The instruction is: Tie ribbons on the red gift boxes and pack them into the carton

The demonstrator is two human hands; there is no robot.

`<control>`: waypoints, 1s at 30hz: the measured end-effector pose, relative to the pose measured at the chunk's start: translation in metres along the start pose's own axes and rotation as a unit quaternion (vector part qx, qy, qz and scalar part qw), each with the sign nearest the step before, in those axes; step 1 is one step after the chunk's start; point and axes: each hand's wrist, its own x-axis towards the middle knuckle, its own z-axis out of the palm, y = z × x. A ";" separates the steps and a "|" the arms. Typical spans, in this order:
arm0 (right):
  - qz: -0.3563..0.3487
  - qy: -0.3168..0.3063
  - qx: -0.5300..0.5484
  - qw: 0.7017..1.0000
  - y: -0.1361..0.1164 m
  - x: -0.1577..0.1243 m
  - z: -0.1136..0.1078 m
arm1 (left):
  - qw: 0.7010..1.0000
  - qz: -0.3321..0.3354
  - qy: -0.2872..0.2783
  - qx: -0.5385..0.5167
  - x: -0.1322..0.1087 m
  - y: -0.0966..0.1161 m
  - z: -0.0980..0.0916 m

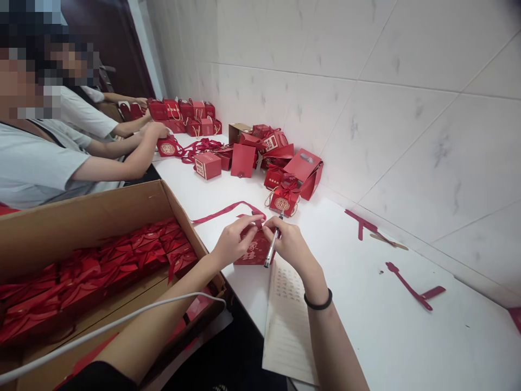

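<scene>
While finished boxes fill the carton (pixel 122 212), both hands close fingers on one red gift box (pixel 253 248) on the counter (pixel 366 304): left hand (pixel 234 239) pinching its ribbon (pixel 228 209), right hand (pixel 287 239) also gripping a pen (pixel 272 245); unfolded boxes (pixel 280 157) remain

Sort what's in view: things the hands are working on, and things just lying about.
In hand:
left hand and right hand on red box
ribbon
pen in right hand

Lying about:
notebook
finished box
red strips
carton
</scene>
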 end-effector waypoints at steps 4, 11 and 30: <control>0.006 0.001 0.002 1.000 0.003 0.000 0.002 | 1.000 0.001 -0.022 0.009 0.000 -0.002 -0.001; 0.003 -0.002 0.004 1.000 0.003 0.000 0.003 | 1.000 -0.005 -0.028 0.005 0.001 -0.003 -0.002; -0.012 -0.008 0.002 1.000 0.009 -0.001 0.003 | 0.999 -0.022 -0.031 -0.014 0.003 -0.005 -0.002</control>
